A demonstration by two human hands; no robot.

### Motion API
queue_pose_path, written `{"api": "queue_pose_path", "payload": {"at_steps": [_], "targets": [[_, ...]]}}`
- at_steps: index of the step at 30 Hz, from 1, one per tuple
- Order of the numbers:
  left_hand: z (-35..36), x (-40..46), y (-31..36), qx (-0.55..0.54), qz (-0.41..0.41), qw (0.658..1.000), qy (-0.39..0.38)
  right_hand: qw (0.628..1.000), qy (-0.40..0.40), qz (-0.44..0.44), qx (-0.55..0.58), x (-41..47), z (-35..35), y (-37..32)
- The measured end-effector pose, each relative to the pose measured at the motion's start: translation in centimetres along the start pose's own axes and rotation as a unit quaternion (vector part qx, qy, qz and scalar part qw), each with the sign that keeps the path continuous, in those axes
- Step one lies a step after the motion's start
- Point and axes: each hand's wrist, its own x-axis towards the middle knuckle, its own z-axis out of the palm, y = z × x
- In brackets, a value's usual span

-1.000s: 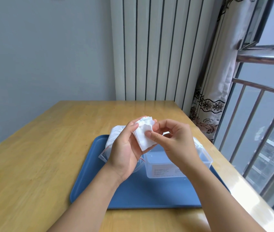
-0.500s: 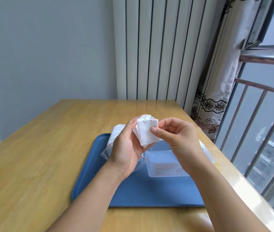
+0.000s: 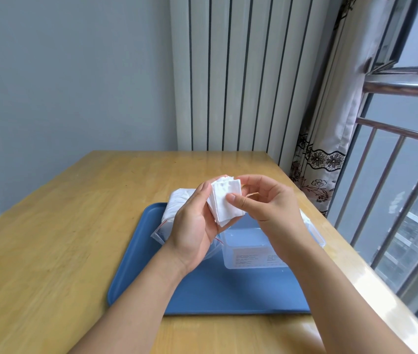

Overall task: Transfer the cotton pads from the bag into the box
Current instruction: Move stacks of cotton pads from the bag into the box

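A stack of white square cotton pads (image 3: pixel 224 200) is held upright above the tray by both hands. My left hand (image 3: pixel 192 226) cups the stack from the left and below. My right hand (image 3: pixel 264 200) pinches the front pad with thumb and fingers. Behind my left hand lies the clear zip bag (image 3: pixel 177 203) with more white pads inside, partly hidden. The clear plastic box (image 3: pixel 251 254) stands on the tray under my right wrist; its inside is partly hidden.
A blue tray (image 3: pixel 202 295) lies on the wooden table (image 3: pixel 62 238). A radiator stands at the back, with a curtain and a barred window along the table's right edge.
The stack of pads has turned more upright and squared up between my hands. My right thumb has shifted onto the front pad. Both hands stay above the tray.
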Motion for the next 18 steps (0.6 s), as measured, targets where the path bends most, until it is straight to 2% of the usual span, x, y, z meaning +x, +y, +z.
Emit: {"api": "queue_pose_path", "payload": {"at_steps": [10,14,16,18], "targets": [[-0.3,0.4,-0.4,0.003,-0.020,1.000,0.006,0.998,0.050,-0.038,0.025,0.2,-0.4,0.2],[-0.4,0.5,-0.4,-0.013,-0.021,0.999,0.026,0.996,0.015,-0.045,0.074,0.3,-0.8,-0.1],[-0.4,0.5,-0.4,-0.007,-0.026,0.999,0.032,0.990,-0.011,-0.026,0.140,0.5,-1.1,-0.3],[-0.4,0.5,-0.5,0.006,-0.030,0.999,0.034,0.987,-0.029,-0.011,0.156,0.5,-1.2,-0.3]]}}
